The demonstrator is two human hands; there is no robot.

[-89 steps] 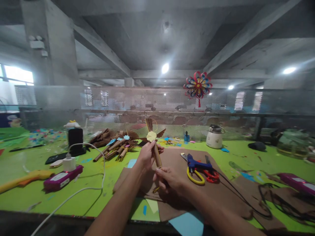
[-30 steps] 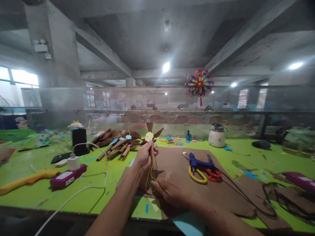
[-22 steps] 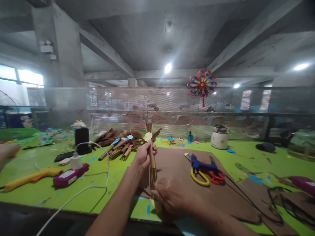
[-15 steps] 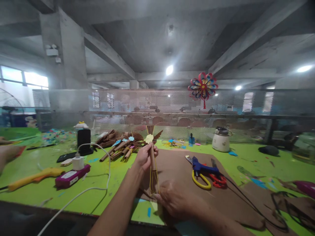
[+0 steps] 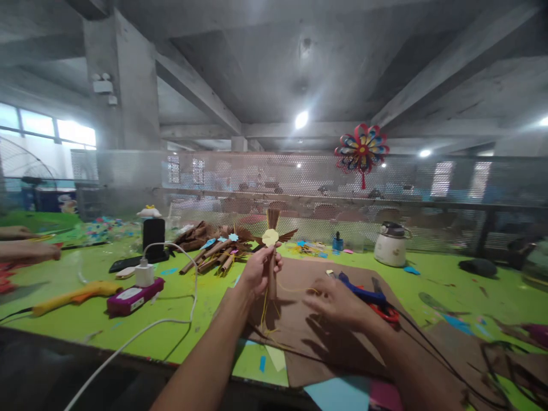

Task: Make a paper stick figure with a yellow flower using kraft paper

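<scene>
My left hand [image 5: 258,273] is closed around a brown rolled-paper craft [image 5: 273,282], held upright. A yellow paper flower [image 5: 270,237] sits on its front, with pleated brown paper fanning out behind. Thin yellow strings [image 5: 264,311] dangle from the roll. One yellow string [image 5: 295,290] stretches sideways to my right hand [image 5: 334,299], whose fingers are pinched on it over the brown board. Just beyond that hand lies a blue glue gun [image 5: 362,294], partly covered. Red-handled scissors [image 5: 389,314] show beside the glue gun.
Similar paper rolls [image 5: 209,260] are piled at the back left. A purple power strip [image 5: 135,297] with a white cable and a yellow glue gun [image 5: 77,294] lie left. A white kettle [image 5: 390,245] stands back right. Another person's hand [image 5: 29,251] is at far left.
My right hand has moved up and right from below the roll, drawing one yellow string out sideways. It now covers the yellow scissor handle. My left hand still holds the craft.
</scene>
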